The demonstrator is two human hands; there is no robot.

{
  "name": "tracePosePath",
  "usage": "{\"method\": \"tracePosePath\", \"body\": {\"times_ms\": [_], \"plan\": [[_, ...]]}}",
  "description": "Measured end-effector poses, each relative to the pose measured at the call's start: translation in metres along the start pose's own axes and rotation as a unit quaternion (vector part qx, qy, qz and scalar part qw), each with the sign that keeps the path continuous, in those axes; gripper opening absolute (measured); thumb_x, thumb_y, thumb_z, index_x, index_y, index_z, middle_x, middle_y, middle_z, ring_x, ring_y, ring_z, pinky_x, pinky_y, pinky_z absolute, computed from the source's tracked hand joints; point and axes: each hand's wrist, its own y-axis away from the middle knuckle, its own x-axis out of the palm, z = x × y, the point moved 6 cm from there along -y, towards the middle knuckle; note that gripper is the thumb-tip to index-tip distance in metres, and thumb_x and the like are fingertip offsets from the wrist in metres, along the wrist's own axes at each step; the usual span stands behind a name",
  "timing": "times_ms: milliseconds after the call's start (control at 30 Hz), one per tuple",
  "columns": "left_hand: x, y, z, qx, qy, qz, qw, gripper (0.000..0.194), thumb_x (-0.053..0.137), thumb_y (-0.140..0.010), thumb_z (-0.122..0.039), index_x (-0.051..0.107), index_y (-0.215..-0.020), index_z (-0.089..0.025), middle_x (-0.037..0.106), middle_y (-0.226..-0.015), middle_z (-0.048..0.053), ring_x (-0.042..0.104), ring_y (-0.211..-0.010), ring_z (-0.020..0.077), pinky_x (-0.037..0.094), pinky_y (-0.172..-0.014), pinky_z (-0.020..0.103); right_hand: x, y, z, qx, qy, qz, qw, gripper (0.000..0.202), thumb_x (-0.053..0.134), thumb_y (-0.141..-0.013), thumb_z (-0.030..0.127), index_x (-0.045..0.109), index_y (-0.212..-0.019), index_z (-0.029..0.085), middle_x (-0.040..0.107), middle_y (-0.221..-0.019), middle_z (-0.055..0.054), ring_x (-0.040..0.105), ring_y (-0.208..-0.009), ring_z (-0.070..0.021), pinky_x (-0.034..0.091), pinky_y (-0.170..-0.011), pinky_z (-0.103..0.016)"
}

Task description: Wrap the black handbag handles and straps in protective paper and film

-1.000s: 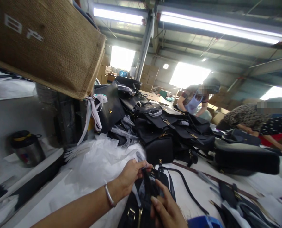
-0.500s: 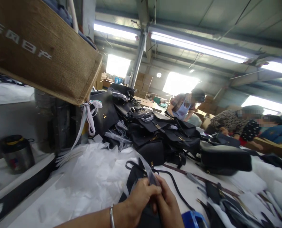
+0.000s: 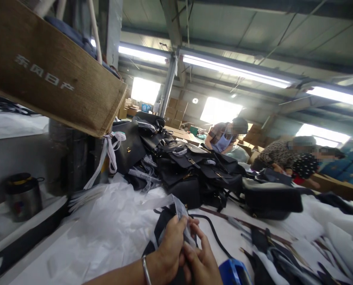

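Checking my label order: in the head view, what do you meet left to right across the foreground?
Flask, white ribbon, bracelet, left hand, right hand, blue object.

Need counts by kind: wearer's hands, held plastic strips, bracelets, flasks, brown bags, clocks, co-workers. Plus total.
Wearer's left hand and right hand: 2
Held plastic strip: 1
Bracelet: 1
Flask: 1
Brown bag: 1
Clock: 1
Co-workers: 3
Total: 10
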Motion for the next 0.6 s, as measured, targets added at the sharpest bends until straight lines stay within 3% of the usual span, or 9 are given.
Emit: {"method": "tracePosePath", "body": {"times_ms": [100, 200, 300, 400, 467, 600], "plan": [[0.002, 0.010, 0.010, -0.039, -0.061, 0.036, 0.997, 0.037, 0.043, -0.092, -0.048, 0.054, -0.113, -0.020, 0.064, -0.087, 0.005, 0.051, -0.042, 0.0105, 0.032, -0.032, 0.019, 0.000, -0.007, -0.011, 0.041, -0.068, 0.007, 0.997, 0.088, 0.068, -0.074, 0.064, 0.032, -0.136, 0.012, 0.052, -0.039, 0.007, 0.038, -0.027, -0.0089, 0.029, -0.031, -0.016], [-0.004, 0.010, 0.022, -0.075, -0.075, 0.073, 0.992, 0.039, 0.039, -0.093, -0.048, 0.054, -0.113, -0.019, 0.056, -0.063, -0.001, 0.041, -0.033, 0.0100, 0.031, -0.032, 0.019, 0.000, -0.013, -0.023, 0.062, -0.118, 0.019, 0.991, 0.087, 0.074, -0.066, 0.065, 0.039, -0.128, 0.013, 0.048, -0.038, 0.010, 0.034, -0.027, -0.0069, 0.027, -0.031, -0.015], [-0.009, -0.001, 0.019, -0.111, -0.027, 0.110, 0.987, 0.040, 0.042, -0.092, -0.049, 0.058, -0.099, -0.013, 0.057, -0.063, 0.002, 0.052, -0.044, 0.0126, 0.042, -0.041, 0.021, -0.006, -0.012, -0.032, 0.054, -0.110, 0.016, 0.992, 0.060, 0.075, -0.067, 0.062, 0.054, -0.100, 0.016, 0.054, -0.045, 0.007, 0.035, -0.031, -0.0027, 0.023, -0.035, -0.012], [-0.009, -0.017, -0.005, -0.093, 0.040, 0.098, 0.990, 0.042, 0.045, -0.091, -0.050, 0.059, -0.093, -0.010, 0.066, -0.083, 0.012, 0.065, -0.071, 0.0196, 0.052, -0.062, 0.028, -0.009, -0.009, -0.035, 0.048, -0.056, 0.018, 0.997, 0.056, 0.071, -0.068, 0.068, 0.051, -0.072, 0.016, 0.057, -0.049, 0.003, 0.037, -0.033, -0.0006, 0.018, -0.037, -0.013], [-0.008, -0.023, -0.018, -0.075, 0.058, 0.057, 0.994, 0.034, 0.045, -0.092, -0.042, 0.057, -0.095, -0.010, 0.066, -0.085, 0.013, 0.066, -0.075, 0.0218, 0.052, -0.068, 0.031, -0.007, -0.008, -0.035, 0.050, -0.033, 0.018, 0.998, 0.057, 0.069, -0.068, 0.070, 0.052, -0.073, 0.016, 0.058, -0.049, 0.002, 0.036, -0.033, -0.0008, 0.017, -0.038, -0.014], [-0.002, -0.017, -0.018, -0.020, 0.052, -0.009, 0.998, 0.023, 0.046, -0.093, -0.036, 0.053, -0.092, -0.014, 0.064, -0.078, 0.008, 0.064, -0.070, 0.0188, 0.051, -0.067, 0.030, 0.000, -0.009, -0.032, 0.046, -0.052, -0.002, 0.998, 0.064, 0.072, -0.066, 0.068, 0.054, -0.099, 0.016, 0.059, -0.049, 0.004, 0.037, -0.032, -0.0032, 0.017, -0.038, -0.015]]}}
